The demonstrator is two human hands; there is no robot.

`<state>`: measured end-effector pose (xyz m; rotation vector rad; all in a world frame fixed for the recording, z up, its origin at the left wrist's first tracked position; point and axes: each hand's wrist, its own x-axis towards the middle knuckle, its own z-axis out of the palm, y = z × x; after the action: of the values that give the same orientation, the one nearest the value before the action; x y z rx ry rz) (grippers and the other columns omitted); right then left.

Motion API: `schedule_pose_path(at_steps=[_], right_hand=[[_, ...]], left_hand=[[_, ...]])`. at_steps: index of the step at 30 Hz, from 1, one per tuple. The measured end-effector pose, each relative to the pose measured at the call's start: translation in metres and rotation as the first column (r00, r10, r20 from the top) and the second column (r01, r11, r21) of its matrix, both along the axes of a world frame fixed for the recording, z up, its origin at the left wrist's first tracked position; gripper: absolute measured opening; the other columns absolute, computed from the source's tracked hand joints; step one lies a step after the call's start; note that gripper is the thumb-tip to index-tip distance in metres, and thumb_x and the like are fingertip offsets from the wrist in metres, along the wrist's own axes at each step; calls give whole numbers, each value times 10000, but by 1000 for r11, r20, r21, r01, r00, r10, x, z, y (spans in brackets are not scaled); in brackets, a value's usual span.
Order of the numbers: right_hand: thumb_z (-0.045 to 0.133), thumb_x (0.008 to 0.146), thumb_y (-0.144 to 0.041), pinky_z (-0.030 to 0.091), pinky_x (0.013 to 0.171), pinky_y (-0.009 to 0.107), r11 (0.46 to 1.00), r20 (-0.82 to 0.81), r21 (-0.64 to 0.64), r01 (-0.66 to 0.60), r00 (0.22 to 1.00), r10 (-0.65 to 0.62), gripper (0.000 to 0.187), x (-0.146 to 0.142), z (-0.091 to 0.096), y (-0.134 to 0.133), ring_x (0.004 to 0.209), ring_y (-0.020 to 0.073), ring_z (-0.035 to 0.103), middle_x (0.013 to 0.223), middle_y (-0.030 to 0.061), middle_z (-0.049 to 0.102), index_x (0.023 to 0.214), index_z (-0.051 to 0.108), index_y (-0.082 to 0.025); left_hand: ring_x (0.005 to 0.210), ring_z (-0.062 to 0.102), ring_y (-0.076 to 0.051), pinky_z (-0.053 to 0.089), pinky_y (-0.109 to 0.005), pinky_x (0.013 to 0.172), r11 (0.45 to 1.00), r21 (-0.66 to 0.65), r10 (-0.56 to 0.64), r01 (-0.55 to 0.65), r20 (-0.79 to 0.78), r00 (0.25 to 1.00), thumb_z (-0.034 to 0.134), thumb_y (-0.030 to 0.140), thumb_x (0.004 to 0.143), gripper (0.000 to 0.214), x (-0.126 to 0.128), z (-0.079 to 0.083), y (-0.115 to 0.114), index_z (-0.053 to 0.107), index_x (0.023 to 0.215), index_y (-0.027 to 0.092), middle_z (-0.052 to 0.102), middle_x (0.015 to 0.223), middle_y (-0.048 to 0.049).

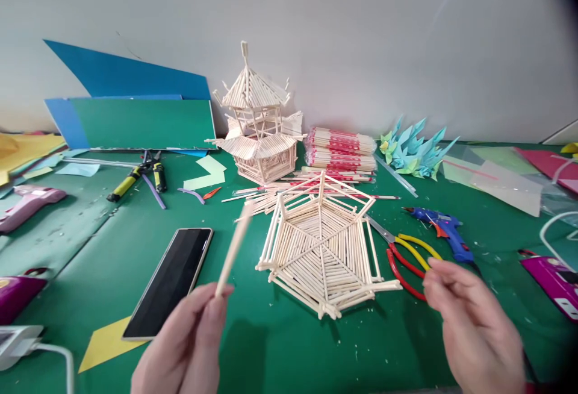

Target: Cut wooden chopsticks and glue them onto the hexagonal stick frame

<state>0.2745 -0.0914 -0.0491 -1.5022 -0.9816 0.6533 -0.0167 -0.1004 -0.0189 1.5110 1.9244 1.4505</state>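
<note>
Between the thumb and fingers of my left hand (185, 340) a short, pale wooden stick (235, 249) points up and away, its far end blurred. My right hand (474, 328) is closed, thumb and forefinger together; whether anything is between them is hidden. Just beyond those fingertips lie scissors (406, 255) with one red and one yellow handle, blades partly under the frame. Between my hands rests a many-sided frame of glued sticks (320, 243), its web-like panel filled with sticks and short posts rising at its corners.
A stick pagoda (259, 123) stands behind, beside packed sticks (341, 147) and loose ones. At right are a blue glue gun (445, 231) and folded-paper plants (415, 150). Leftward lie a phone (171, 279), pliers (139, 177) and a pink glue gun (29, 204).
</note>
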Motion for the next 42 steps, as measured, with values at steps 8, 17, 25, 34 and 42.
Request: schedule_pose_path(at_steps=[8, 17, 25, 34, 42], right_hand=[[548, 802, -457, 448, 606, 262, 871, 174, -397, -288, 909, 380, 605, -13, -40, -13, 594, 147, 501, 658, -28, 521, 1324, 367, -212], [554, 763, -525, 485, 573, 251, 875, 18, -373, -309, 940, 339, 598, -22, -44, 9, 618, 181, 578, 755, 53, 654, 1221, 530, -140], [485, 807, -494, 496, 785, 315, 863, 76, -362, -352, 912, 403, 539, -16, -42, 33, 753, 218, 629, 701, 35, 655, 1231, 546, -166], [443, 856, -400, 380, 960, 345, 782, 124, -424, -457, 826, 550, 433, -7, -29, 69, 1253, 251, 405, 1269, 117, 509, 1236, 493, -198], [384, 887, -407, 490, 670, 295, 872, 385, -384, -305, 805, 451, 483, 16, -26, 51, 735, 175, 587, 928, 64, 602, 1325, 379, -204]], left_hand=[[971, 584, -204, 440, -259, 880, 972, -177, 24, 152, 724, 690, 661, 476, 709, 297, -6, -49, 44, 610, 708, 183, 667, 917, -31], [1002, 605, -218, 450, -253, 889, 942, -198, -11, 270, 788, 616, 673, 509, 683, 345, 10, -67, 52, 647, 801, 185, 698, 927, -45], [1047, 590, -264, 499, -277, 828, 950, -234, 70, 207, 804, 590, 662, 526, 692, 411, 16, -84, 38, 654, 921, 185, 688, 1032, -68], [1077, 575, -277, 505, -286, 855, 935, -323, 182, 145, 789, 587, 681, 575, 632, 489, 32, -72, 36, 679, 919, 179, 694, 1017, -69], [1156, 527, -246, 447, -281, 955, 955, -266, 154, 131, 823, 547, 704, 505, 659, 406, 30, -67, 33, 685, 945, 218, 670, 1090, -35]])
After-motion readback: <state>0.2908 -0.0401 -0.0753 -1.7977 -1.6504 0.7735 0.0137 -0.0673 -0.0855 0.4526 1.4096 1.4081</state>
